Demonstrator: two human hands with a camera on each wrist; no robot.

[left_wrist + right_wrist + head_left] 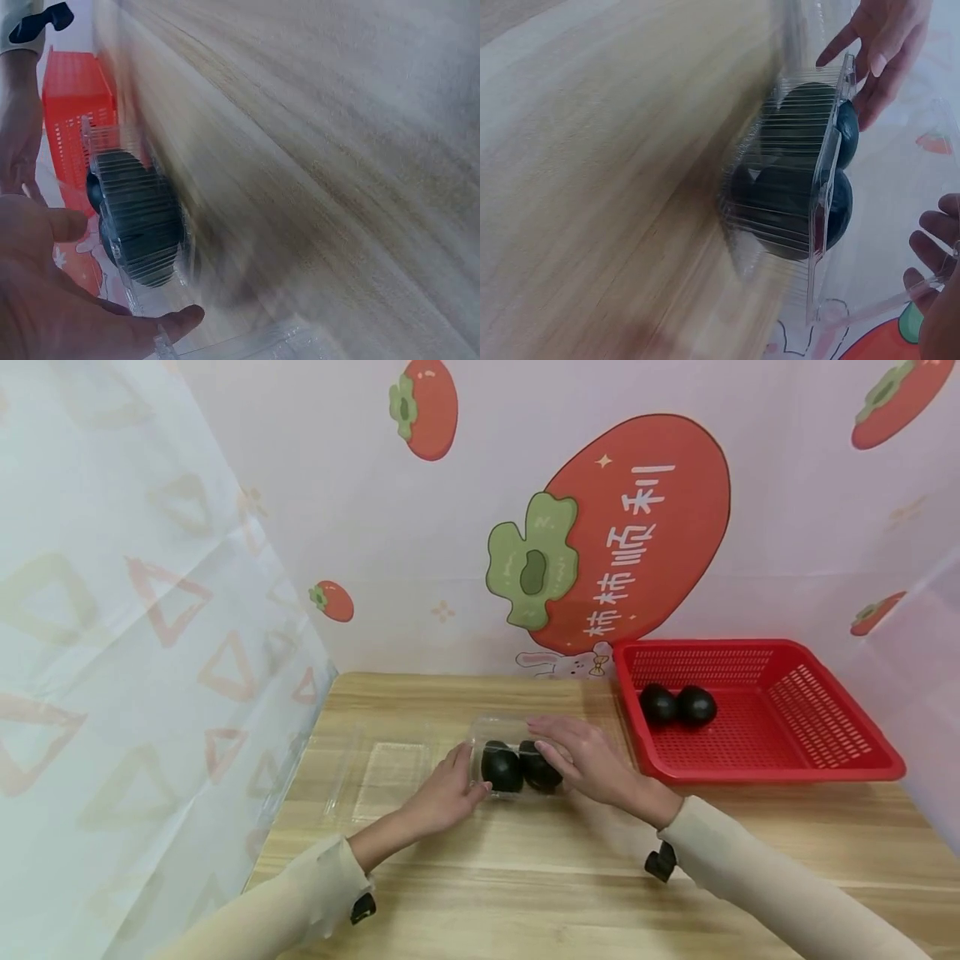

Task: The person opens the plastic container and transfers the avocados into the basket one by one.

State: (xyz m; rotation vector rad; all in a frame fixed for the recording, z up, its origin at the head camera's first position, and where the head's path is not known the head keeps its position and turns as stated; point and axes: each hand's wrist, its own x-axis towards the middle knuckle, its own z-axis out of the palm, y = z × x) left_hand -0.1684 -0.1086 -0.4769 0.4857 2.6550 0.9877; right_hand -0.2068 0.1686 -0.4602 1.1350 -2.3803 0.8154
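Note:
A clear ridged plastic box [799, 161] stands on the wooden table with its lid raised at the back. Inside lie two dark, smooth, egg-shaped fruits [501, 767] that look like avocados, side by side. At the box's left end is my left hand [444, 793], fingers and thumb spread apart around that end. My right hand [592, 762] is at the right end, over the right-hand fruit [538, 765]. In the right wrist view its bent fingers [930, 244] hold the lid's clear edge [889, 304]; the thumb is hidden.
Another clear plastic container [390, 777] lies left of the left hand. A red perforated basket [772, 774] stands at the right, holding two more dark fruits [696, 706]. Printed cloth [420, 543] hangs behind the wooden table [487, 877].

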